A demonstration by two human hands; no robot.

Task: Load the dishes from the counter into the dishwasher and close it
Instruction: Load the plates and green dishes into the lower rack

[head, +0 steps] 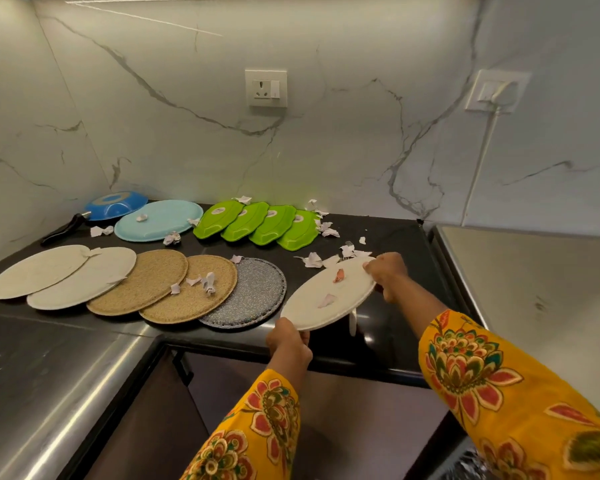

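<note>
I hold a white round plate [329,296] tilted above the black counter [395,244], with paper scraps lying on it. My left hand [290,342] grips its near rim and my right hand [387,275] grips its far rim. Left of it, a row of overlapping plates lies flat: a grey speckled plate [257,296], two tan plates [167,282] and two white plates [49,271]. Behind them lie a light blue plate [160,220], several green dishes [257,223] and an upturned blue pan [111,206]. The dishwasher is not in view.
Torn paper scraps [323,226] litter the counter and some plates. A steel worktop [32,375] runs along the left, and another steel surface [534,289] lies to the right. Two wall sockets [265,87] sit on the marble backsplash, and a cord hangs from the right one.
</note>
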